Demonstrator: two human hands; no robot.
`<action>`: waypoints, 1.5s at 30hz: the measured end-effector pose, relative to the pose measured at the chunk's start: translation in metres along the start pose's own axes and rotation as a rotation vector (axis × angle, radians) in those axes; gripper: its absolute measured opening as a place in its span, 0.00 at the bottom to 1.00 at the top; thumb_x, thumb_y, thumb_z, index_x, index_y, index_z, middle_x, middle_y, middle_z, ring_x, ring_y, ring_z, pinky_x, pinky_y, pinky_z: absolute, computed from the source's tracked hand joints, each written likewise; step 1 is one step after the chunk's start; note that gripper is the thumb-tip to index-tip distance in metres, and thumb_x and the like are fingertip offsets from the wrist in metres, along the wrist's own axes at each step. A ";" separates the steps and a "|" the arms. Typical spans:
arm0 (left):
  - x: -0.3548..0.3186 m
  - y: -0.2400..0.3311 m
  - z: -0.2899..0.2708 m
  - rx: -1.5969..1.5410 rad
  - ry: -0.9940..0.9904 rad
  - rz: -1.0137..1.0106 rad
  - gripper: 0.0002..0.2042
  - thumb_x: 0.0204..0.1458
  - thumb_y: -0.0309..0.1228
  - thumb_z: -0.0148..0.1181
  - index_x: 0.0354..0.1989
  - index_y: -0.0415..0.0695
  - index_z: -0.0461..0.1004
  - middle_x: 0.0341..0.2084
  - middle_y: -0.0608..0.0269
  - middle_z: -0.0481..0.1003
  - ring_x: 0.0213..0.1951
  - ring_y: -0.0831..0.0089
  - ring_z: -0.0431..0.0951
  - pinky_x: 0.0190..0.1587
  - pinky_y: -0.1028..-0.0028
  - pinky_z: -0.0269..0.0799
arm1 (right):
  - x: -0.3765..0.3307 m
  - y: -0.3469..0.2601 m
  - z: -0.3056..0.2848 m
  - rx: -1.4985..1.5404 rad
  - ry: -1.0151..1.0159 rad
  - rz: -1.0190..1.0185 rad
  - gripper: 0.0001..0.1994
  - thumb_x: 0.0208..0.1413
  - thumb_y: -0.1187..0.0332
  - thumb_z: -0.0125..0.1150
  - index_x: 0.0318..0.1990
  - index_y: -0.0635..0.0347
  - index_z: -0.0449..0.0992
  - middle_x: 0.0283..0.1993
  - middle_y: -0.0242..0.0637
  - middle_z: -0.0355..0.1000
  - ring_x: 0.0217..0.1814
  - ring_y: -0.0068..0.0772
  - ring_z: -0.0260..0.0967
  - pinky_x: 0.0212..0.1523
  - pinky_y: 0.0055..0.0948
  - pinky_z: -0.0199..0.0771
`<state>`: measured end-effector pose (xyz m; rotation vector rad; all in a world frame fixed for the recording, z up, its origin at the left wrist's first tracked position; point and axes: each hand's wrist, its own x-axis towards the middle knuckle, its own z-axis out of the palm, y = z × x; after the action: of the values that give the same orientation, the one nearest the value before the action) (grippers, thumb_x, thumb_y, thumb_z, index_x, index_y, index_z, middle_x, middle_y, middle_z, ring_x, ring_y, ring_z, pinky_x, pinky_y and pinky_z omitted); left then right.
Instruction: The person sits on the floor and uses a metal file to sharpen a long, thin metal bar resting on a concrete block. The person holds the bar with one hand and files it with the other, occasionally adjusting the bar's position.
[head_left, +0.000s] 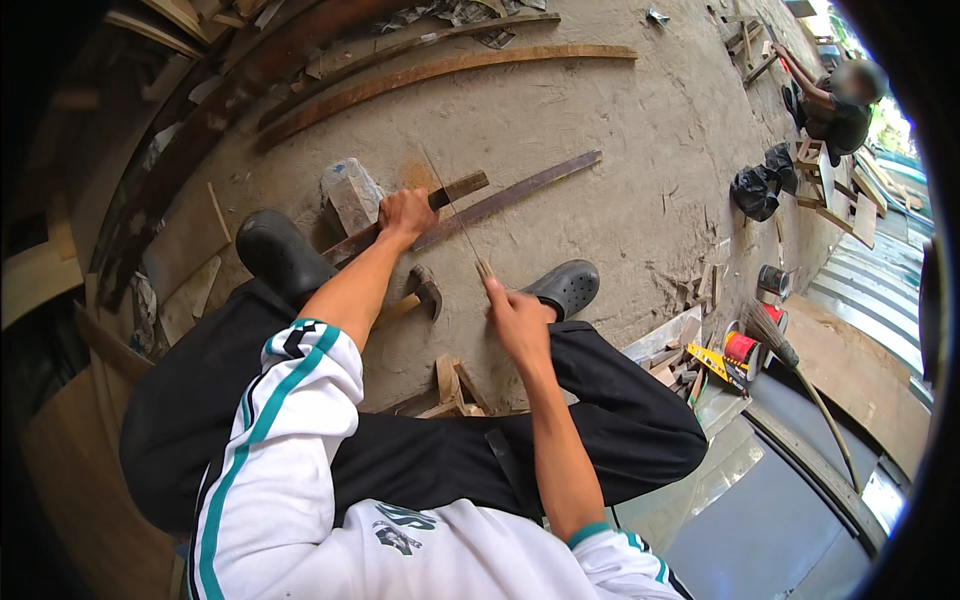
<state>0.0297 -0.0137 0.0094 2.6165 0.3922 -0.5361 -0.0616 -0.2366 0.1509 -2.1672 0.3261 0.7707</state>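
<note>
My left hand (405,214) is closed around a dark wooden strip (463,187), pressing it down beside a pale block (352,205) partly wrapped in plastic. My right hand (518,318) grips a handsaw (462,226) by its light handle. The thin blade, seen nearly edge-on, crosses the strip just right of my left hand; whether its teeth touch the wood I cannot tell. A longer dark strip (530,190) lies on the ground behind the saw. Between my forearms rests a hammer (428,293) with a wooden handle.
Long boards (450,68) lie along the far side. Wood offcuts (455,388) sit between my legs. To the right are paint cans (740,348), a brush broom (778,338) and black plastic bags (757,190). Another person (838,108) works at the far right.
</note>
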 end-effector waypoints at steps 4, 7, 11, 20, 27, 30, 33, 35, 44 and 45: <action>-0.002 0.002 0.001 0.056 0.085 0.082 0.13 0.48 0.37 0.60 0.32 0.39 0.82 0.28 0.41 0.80 0.33 0.47 0.83 0.35 0.53 0.78 | -0.037 0.026 -0.018 0.050 0.049 0.059 0.31 0.63 0.45 0.56 0.21 0.69 0.75 0.14 0.34 0.65 0.17 0.23 0.60 0.22 0.30 0.62; 0.006 -0.002 0.014 0.029 0.073 0.074 0.13 0.48 0.36 0.60 0.31 0.39 0.82 0.26 0.42 0.80 0.31 0.48 0.84 0.31 0.54 0.78 | 0.012 0.063 0.012 0.132 0.031 0.028 0.31 0.62 0.45 0.57 0.20 0.69 0.74 0.15 0.33 0.64 0.17 0.24 0.61 0.22 0.31 0.61; 0.003 -0.011 0.014 0.029 0.059 0.024 0.15 0.48 0.40 0.63 0.31 0.39 0.82 0.26 0.43 0.80 0.30 0.50 0.84 0.31 0.55 0.78 | 0.021 0.056 0.010 0.174 -0.039 0.036 0.31 0.61 0.44 0.57 0.21 0.68 0.75 0.16 0.35 0.66 0.19 0.26 0.63 0.25 0.32 0.63; 0.002 0.002 0.005 0.038 0.104 0.045 0.18 0.48 0.44 0.65 0.35 0.40 0.82 0.29 0.42 0.81 0.36 0.50 0.84 0.37 0.56 0.79 | 0.010 0.004 -0.007 0.040 0.038 0.038 0.31 0.61 0.45 0.57 0.21 0.68 0.76 0.14 0.32 0.65 0.18 0.23 0.61 0.22 0.28 0.59; 0.002 -0.007 0.001 0.007 0.011 -0.024 0.16 0.49 0.43 0.63 0.33 0.41 0.82 0.29 0.43 0.81 0.34 0.48 0.84 0.37 0.56 0.79 | 0.020 -0.007 0.006 0.019 0.016 -0.026 0.30 0.62 0.46 0.57 0.20 0.66 0.73 0.14 0.31 0.62 0.17 0.19 0.57 0.20 0.26 0.56; 0.001 -0.008 0.008 -0.012 0.087 0.065 0.17 0.49 0.44 0.62 0.32 0.40 0.82 0.26 0.43 0.80 0.29 0.50 0.84 0.32 0.56 0.79 | -0.028 0.026 -0.011 0.063 0.091 -0.037 0.27 0.63 0.50 0.58 0.19 0.65 0.71 0.14 0.29 0.60 0.16 0.18 0.56 0.19 0.26 0.55; 0.004 -0.007 0.015 0.010 0.109 0.077 0.17 0.48 0.44 0.62 0.31 0.39 0.82 0.24 0.43 0.80 0.27 0.51 0.84 0.30 0.55 0.78 | -0.010 0.065 0.006 0.180 0.099 -0.009 0.27 0.64 0.52 0.58 0.17 0.64 0.69 0.13 0.28 0.60 0.14 0.18 0.55 0.17 0.26 0.54; 0.010 -0.010 0.013 0.026 0.140 0.077 0.17 0.48 0.43 0.62 0.30 0.38 0.82 0.23 0.43 0.79 0.26 0.52 0.83 0.29 0.55 0.78 | 0.029 0.072 0.004 0.379 -0.055 0.145 0.27 0.64 0.52 0.59 0.16 0.63 0.69 0.13 0.27 0.61 0.13 0.18 0.56 0.17 0.24 0.53; 0.001 -0.008 0.000 -0.021 0.102 0.054 0.15 0.47 0.41 0.64 0.30 0.38 0.81 0.25 0.43 0.80 0.29 0.52 0.84 0.31 0.56 0.79 | -0.040 -0.009 -0.028 -0.055 0.066 0.006 0.28 0.62 0.48 0.56 0.23 0.67 0.76 0.15 0.28 0.64 0.17 0.18 0.59 0.21 0.25 0.57; 0.002 -0.008 0.001 -0.017 0.119 0.056 0.16 0.46 0.41 0.64 0.30 0.38 0.81 0.25 0.43 0.80 0.29 0.51 0.84 0.31 0.56 0.79 | -0.044 -0.005 -0.031 -0.034 0.070 0.019 0.28 0.62 0.48 0.56 0.22 0.67 0.76 0.15 0.28 0.64 0.17 0.18 0.59 0.21 0.25 0.57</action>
<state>0.0282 -0.0071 0.0044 2.6417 0.3581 -0.3587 -0.0804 -0.2583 0.1965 -2.2294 0.3730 0.7164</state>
